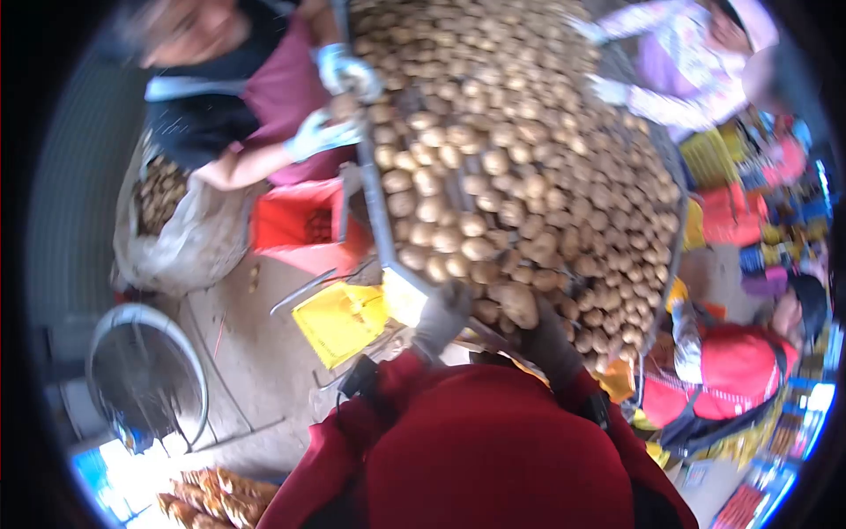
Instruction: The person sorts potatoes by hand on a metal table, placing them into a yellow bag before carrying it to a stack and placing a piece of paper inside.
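Observation:
Many brown potatoes (529,167) cover a large table with a raised grey rim (377,207). My left hand (445,313), in a grey glove, is at the near rim beside the potatoes; its fingers are blurred. Just to the right, my right hand (548,346), in a dark glove, has its fingers against a large potato (517,305). That potato lies between my two hands, closer to the right one. Potatoes partly hide the right fingertips.
Across the left rim, a co-worker's gloved hands (322,137) are near a potato. Another co-worker (674,84) reaches in from the upper right; a third (718,375) is at the right. A red crate (300,216), white sack (176,251) and yellow crate (339,319) are left.

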`<action>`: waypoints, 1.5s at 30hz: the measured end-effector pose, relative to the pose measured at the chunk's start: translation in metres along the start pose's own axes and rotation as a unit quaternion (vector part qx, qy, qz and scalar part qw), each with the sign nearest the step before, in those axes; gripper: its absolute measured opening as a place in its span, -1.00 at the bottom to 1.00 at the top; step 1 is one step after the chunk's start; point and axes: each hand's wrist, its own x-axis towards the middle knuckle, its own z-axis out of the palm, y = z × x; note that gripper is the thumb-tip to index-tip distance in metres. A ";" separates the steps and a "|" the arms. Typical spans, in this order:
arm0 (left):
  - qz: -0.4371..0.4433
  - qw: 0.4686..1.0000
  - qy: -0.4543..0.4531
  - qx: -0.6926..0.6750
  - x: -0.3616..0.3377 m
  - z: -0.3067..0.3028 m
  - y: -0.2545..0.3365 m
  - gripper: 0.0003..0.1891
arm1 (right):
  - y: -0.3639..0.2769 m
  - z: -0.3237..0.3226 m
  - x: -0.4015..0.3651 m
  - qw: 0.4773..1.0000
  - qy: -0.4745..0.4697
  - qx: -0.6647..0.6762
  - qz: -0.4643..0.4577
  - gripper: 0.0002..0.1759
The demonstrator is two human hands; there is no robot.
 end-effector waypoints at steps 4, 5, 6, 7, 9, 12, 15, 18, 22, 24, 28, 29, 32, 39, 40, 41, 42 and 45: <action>-0.314 0.754 -0.156 -0.555 -0.033 -0.009 -0.001 -0.60 | -0.027 0.010 0.003 0.931 -0.057 0.276 0.231 -0.57; -0.349 0.676 -0.130 -0.636 -0.036 -0.004 -0.012 -0.49 | -0.001 0.024 -0.004 0.976 -0.113 0.097 0.156 -0.59; -0.262 0.741 -0.107 -0.609 -0.049 0.012 -0.047 -0.48 | 0.004 0.037 -0.008 0.970 -0.134 0.079 0.186 -0.61; -0.174 0.797 -0.085 -0.572 -0.069 0.040 -0.093 -0.46 | 0.009 0.050 -0.011 0.962 -0.156 0.060 0.216 -0.62; -0.262 0.701 -0.024 -0.662 -0.089 0.000 -0.103 -0.49 | -0.027 0.053 0.003 0.896 -0.137 0.257 0.335 -0.60; -0.355 0.719 0.188 -0.567 -0.122 -0.050 -0.137 -0.54 | -0.038 0.042 0.012 0.951 -0.114 0.139 0.250 -0.67; -0.297 0.910 0.287 -0.037 -0.196 -0.039 -0.348 -0.57 | 0.009 0.018 -0.021 0.951 -0.168 -0.258 -0.036 -0.77; -0.314 0.883 0.345 -0.037 -0.147 -0.090 -0.248 -0.48 | 0.031 0.008 -0.062 0.950 -0.160 -0.185 0.194 -0.69; -0.162 0.953 0.249 -0.058 -0.093 -0.061 -0.206 -0.48 | 0.023 0.009 -0.075 0.948 -0.112 -0.234 0.185 -0.50; -0.100 0.983 0.154 0.019 -0.057 -0.048 -0.139 -0.53 | 0.047 0.022 -0.087 0.957 -0.014 -0.285 0.049 -0.47; 0.021 1.000 -0.016 -0.007 0.000 0.025 -0.046 -0.67 | 0.062 0.010 -0.107 0.924 0.058 -0.371 0.072 -0.40; 0.083 0.993 -0.075 -0.047 0.011 0.037 -0.029 -0.70 | 0.074 0.003 -0.117 0.917 0.065 -0.384 0.087 -0.36; 0.085 0.981 -0.167 -0.047 0.024 0.078 -0.020 -0.73 | 0.100 -0.006 -0.161 0.895 0.115 -0.405 0.145 -0.40; -0.073 0.964 -0.235 -0.101 0.048 0.104 -0.036 -0.81 | 0.107 -0.035 -0.282 0.892 0.163 -0.341 0.248 -0.47; -0.059 0.966 -0.240 -0.083 0.050 0.103 -0.041 -0.80 | 0.110 -0.039 -0.295 0.884 0.183 -0.344 0.259 -0.47; -0.123 0.954 -0.252 -0.109 0.052 0.103 -0.045 -0.80 | 0.113 -0.046 -0.307 0.879 0.211 -0.333 0.267 -0.56; -0.152 0.945 -0.261 -0.123 0.053 0.102 -0.051 -0.79 | 0.115 -0.053 -0.317 0.875 0.236 -0.321 0.274 -0.64; -0.241 0.924 -0.260 -0.146 0.059 0.098 -0.053 -0.76 | 0.125 -0.096 -0.315 0.826 0.283 -0.361 0.327 -0.66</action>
